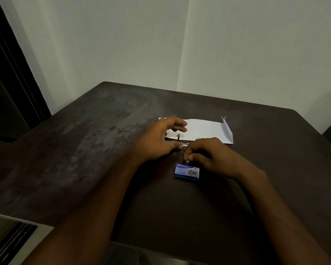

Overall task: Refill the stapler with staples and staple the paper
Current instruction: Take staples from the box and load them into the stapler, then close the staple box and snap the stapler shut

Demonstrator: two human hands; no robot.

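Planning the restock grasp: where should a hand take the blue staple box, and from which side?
Pinch the staple box across its two long side edges, from above. It lies flat on the table, so only the sides offer purchase; the right hand crowds its far edge.

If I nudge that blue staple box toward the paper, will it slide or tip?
The blue staple box lies flat on its broad face, so it would likely slide rather than tip. It looks small, probably light, so a gentle push should do. The dark table looks smooth, offering little resistance.

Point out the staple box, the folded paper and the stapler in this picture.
staple box (pixel 187 171): head view, on its blue printed top face.
folded paper (pixel 206 129): head view, on its flat white middle.
stapler (pixel 184 145): head view, on the shiny metal part between the hands.
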